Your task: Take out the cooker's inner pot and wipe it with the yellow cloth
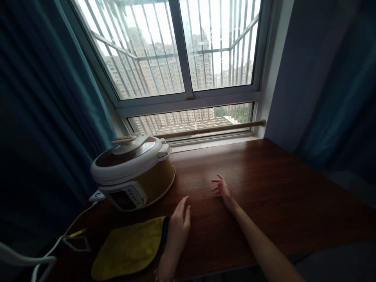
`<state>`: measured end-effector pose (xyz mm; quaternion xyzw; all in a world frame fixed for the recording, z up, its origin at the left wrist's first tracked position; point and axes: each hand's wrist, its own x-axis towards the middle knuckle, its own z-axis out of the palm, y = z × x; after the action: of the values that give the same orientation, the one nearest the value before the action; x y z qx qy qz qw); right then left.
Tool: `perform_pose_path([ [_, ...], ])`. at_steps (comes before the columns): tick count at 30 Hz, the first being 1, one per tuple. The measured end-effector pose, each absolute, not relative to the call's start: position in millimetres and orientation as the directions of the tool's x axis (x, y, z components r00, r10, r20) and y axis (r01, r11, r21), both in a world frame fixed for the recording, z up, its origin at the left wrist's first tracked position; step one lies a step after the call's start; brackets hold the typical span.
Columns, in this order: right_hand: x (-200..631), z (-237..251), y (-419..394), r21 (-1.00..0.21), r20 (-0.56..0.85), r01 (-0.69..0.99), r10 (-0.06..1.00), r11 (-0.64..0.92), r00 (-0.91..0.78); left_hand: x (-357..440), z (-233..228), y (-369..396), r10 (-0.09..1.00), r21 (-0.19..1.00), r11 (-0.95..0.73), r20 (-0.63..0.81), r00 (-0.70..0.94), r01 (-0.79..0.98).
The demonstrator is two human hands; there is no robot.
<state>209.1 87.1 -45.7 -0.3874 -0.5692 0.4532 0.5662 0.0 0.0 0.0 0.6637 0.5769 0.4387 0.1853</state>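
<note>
My left hand (179, 223) is over the dark wooden table (282, 188), just right of a yellow cloth (129, 246) with a dark edge. Its fingers point away from me with the thumb apart, and nothing shows in it. Further right, my right hand (223, 190) has its fingers spread and holds nothing. Left of both hands stands a white and gold electric cooker (155, 178) with a lid and a control panel on its front. Whether either hand touches the tabletop I cannot tell.
A power strip (96, 196) with a white cable lies left of the cooker. Something thin and yellow (77, 233) is near the cable. Behind the table is a barred window (188, 96) with a rail (217, 130) across it. Blue curtains (58, 98) hang on both sides.
</note>
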Motion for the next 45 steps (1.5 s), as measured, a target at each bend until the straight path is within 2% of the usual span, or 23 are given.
perform_pose_path([
  [4,203.6,-46.5,81.3,-0.939,0.335,0.035,0.930,0.343,-0.151,-56.8,-21.5,-26.7,0.810,0.388,-0.041,0.552,-0.197,0.921],
  [8,201.0,-46.4,77.2,-0.909,0.361,0.137,0.908,0.394,-0.211,-69.5,-45.2,-44.6,0.836,0.064,0.201,0.509,-0.205,0.977],
  [11,201.8,-46.0,77.8,-0.909,0.355,0.151,0.912,0.388,-0.206,-61.3,-51.3,-51.5,0.876,-0.088,0.231,0.452,-0.168,0.969],
  [14,202.7,-44.9,78.4,-0.910,0.345,0.162,0.914,0.381,-0.214,-57.4,-50.6,-52.5,0.884,-0.148,0.244,0.441,-0.157,0.958],
  [20,202.8,-37.6,73.3,-0.888,0.335,0.239,0.909,0.392,-0.248,-53.2,-42.4,-49.9,0.910,-0.186,0.219,0.392,-0.132,0.958],
  [24,202.0,-33.5,68.4,-0.866,0.334,0.287,0.901,0.409,-0.275,-19.1,-29.6,-50.1,0.929,-0.130,0.154,0.356,-0.099,0.979],
  [31,204.8,-28.6,62.8,-0.834,0.360,0.333,0.891,0.440,-0.276,79.7,-23.6,-52.2,0.946,0.083,-0.111,0.314,0.080,0.990],
  [35,212.0,-13.8,45.3,-0.810,0.431,0.357,0.885,0.466,-0.177,106.0,-19.2,-48.6,0.917,0.336,-0.359,0.300,0.262,0.871],
  [38,210.8,-4.4,11.5,-0.770,0.471,0.443,0.878,0.459,-0.090,82.3,-13.3,-41.9,0.903,0.459,-0.404,0.339,0.265,0.791],
  [41,200.0,-7.0,-29.3,-0.675,0.446,0.578,0.878,0.459,-0.175,35.5,-18.9,-36.5,0.906,0.383,-0.323,0.390,0.166,0.865],
  [45,185.4,-23.4,-61.1,-0.517,0.313,0.733,0.895,0.442,-0.318,-4.9,-43.7,-38.0,0.947,0.201,-0.150,0.309,0.083,0.968],
])
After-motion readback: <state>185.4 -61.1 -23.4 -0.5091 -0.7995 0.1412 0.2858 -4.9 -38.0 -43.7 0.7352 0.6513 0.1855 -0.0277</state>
